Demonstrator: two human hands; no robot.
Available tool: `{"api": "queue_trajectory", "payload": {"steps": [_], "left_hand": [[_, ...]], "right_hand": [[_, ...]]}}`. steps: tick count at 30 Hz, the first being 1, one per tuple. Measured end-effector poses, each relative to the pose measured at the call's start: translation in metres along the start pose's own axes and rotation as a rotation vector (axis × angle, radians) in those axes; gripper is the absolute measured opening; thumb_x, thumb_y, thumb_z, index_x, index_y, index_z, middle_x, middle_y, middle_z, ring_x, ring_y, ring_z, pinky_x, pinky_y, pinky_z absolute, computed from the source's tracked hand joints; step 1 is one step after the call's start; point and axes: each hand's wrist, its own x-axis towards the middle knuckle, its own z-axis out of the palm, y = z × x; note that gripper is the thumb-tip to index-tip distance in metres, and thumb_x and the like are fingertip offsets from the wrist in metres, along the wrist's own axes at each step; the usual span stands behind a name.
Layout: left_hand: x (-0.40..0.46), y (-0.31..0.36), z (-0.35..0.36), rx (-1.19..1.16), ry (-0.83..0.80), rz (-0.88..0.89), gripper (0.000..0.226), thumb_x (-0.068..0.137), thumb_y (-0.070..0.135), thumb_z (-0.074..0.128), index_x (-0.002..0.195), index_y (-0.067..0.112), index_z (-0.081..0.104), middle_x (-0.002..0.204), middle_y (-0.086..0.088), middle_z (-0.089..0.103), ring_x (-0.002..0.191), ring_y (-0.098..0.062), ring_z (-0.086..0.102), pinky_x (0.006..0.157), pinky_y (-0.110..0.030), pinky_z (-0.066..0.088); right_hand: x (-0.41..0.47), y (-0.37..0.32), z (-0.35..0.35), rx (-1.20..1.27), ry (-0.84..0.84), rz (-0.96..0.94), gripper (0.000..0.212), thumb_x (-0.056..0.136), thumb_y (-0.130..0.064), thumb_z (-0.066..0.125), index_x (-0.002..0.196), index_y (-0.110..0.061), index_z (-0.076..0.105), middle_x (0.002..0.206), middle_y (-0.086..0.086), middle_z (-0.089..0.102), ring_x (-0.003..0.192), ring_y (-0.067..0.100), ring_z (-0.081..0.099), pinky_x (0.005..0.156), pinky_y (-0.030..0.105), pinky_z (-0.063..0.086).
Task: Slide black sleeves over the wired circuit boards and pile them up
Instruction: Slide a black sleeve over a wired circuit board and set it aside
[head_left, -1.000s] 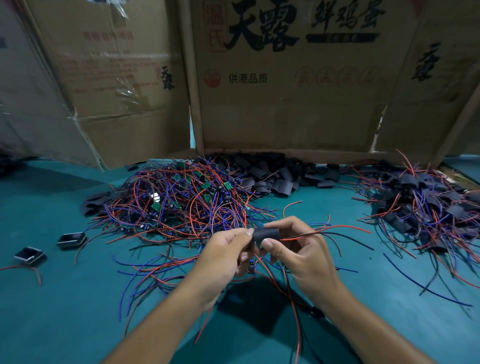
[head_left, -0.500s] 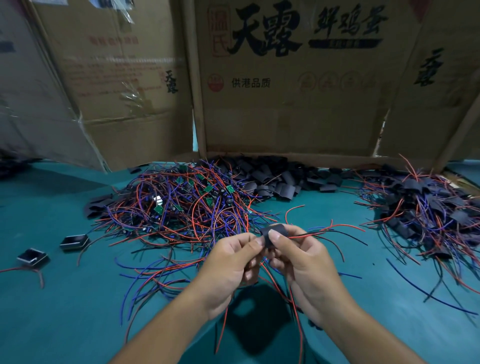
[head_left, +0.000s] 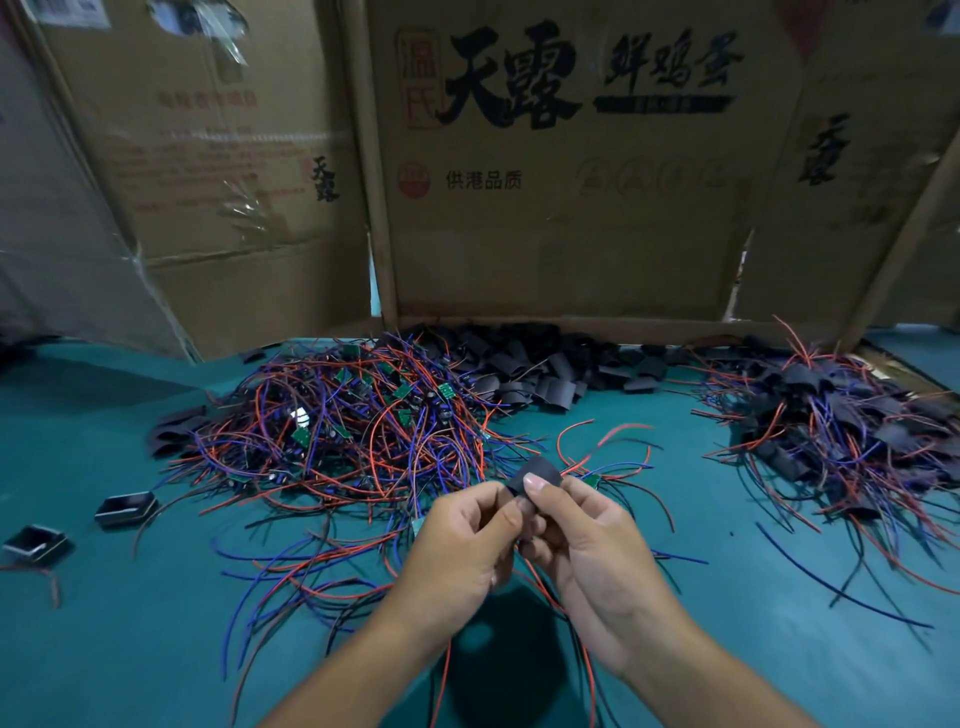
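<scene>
A black sleeve (head_left: 540, 470) is held above the teal table, pinched by the thumb and fingers of my right hand (head_left: 587, 551). My left hand (head_left: 462, 545) grips the same piece from the left, fingers curled; the board inside is hidden. Its red, black and blue wires (head_left: 613, 434) stick out to the right and hang down between my wrists. A tangle of bare wired circuit boards (head_left: 353, 415) lies behind my hands. Loose black sleeves (head_left: 535, 371) are heaped against the cardboard. Sleeved boards (head_left: 841, 415) are piled at the right.
Cardboard box walls (head_left: 571, 208) stand along the back of the teal table (head_left: 104, 649). Two small black box-like parts (head_left: 124, 506) (head_left: 34, 540) lie at the left. Stray wires trail across the mat in front of both piles.
The sleeve has turned from lying flat to standing more upright between my fingertips, and both hands have drawn closer together. The camera has tilted slightly.
</scene>
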Motion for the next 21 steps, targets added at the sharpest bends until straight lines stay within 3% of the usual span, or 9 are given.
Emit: {"api": "queue_trajectory", "payload": {"steps": [6,12,16,21], "left_hand": [[0.003,-0.005,-0.002,0.075,0.047,-0.044,0.037,0.098,0.019,0.06,0.061,0.023,0.062,0.052,0.003,0.051,0.046,-0.01,0.039,0.041,-0.019,0.029],[0.001,0.007,-0.019,0.415,-0.022,0.11,0.039,0.089,0.049,0.06,0.07,0.016,0.055,0.053,0.006,0.045,0.05,-0.011,0.041,0.051,-0.026,0.037],[0.005,0.009,-0.036,0.735,0.08,0.234,0.032,0.097,0.034,0.06,0.068,0.022,0.054,0.054,0.01,0.046,0.05,-0.008,0.039,0.051,-0.019,0.03],[0.006,0.003,-0.038,0.852,0.044,0.242,0.029,0.098,0.035,0.057,0.073,0.02,0.055,0.057,0.009,0.048,0.052,-0.01,0.043,0.054,-0.026,0.034]], "right_hand": [[-0.003,0.003,0.005,-0.044,0.026,0.009,0.005,0.086,-0.012,0.065,0.087,-0.009,0.061,0.065,0.004,0.054,0.05,0.006,0.05,0.045,0.018,0.045],[0.01,-0.045,-0.015,-0.223,0.056,-0.069,0.006,0.095,-0.007,0.056,0.092,-0.006,0.061,0.078,0.01,0.065,0.066,0.018,0.065,0.054,0.026,0.054],[0.027,-0.103,-0.059,-0.526,0.137,-0.113,0.007,0.093,-0.01,0.061,0.09,-0.005,0.066,0.071,0.005,0.065,0.058,0.013,0.06,0.051,0.024,0.052],[0.045,-0.16,-0.131,-1.036,0.307,-0.132,0.014,0.091,-0.02,0.068,0.085,-0.007,0.069,0.065,0.006,0.064,0.051,0.014,0.056,0.045,0.023,0.042]]}}
